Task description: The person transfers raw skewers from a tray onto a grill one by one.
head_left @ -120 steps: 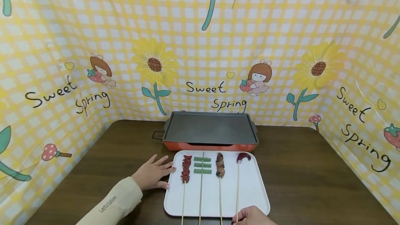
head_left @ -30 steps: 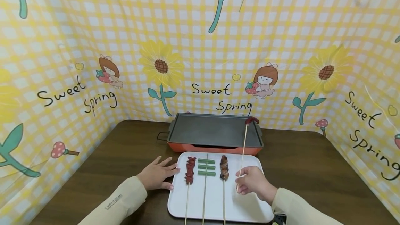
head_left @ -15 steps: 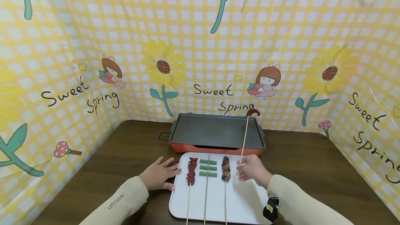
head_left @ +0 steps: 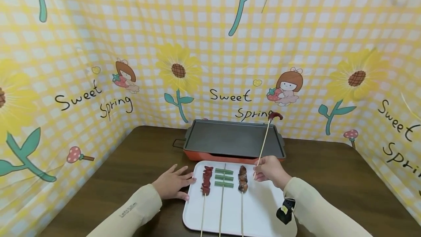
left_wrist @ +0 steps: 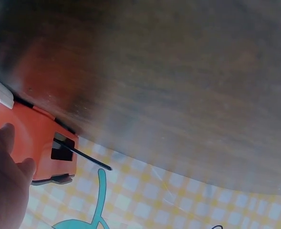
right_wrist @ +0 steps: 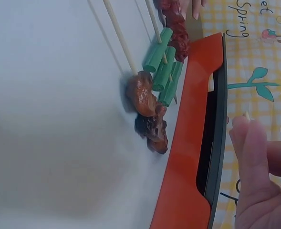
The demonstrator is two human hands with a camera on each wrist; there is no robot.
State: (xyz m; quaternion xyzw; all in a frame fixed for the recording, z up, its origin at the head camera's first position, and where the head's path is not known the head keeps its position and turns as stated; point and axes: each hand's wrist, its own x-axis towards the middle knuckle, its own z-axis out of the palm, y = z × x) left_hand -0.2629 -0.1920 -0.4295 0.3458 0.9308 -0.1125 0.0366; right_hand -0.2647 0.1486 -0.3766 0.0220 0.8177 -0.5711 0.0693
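My right hand [head_left: 271, 171] pinches the lower end of a skewer [head_left: 263, 143] between thumb and fingers; its curled dark-red piece, like a tentacle, is raised over the griddle's far right corner. The left hand [head_left: 173, 182] lies with spread fingers at the left rim of the white tray [head_left: 263, 207], touching it. Three skewers lie on the tray: one of red meat [head_left: 206, 181], one of green cut stalks [head_left: 224, 177] and one of browned meat [head_left: 242, 179]. In the right wrist view, the fingers [right_wrist: 254, 152] pinch a stick whose tip just shows between them.
Directly behind the tray stands a flat dark griddle [head_left: 235, 138] on an orange-red base [head_left: 204, 155], with a wire handle [head_left: 178, 143] at its left. Dark wood table [head_left: 131, 164] surrounds both. A yellow checked cloth [head_left: 210, 65] rises along the back and sides.
The right hand has lifted the tentacle-like skewer from the tray's right side and carried it forward and up, over the griddle. My left hand stays by the tray; the head view has shifted slightly.
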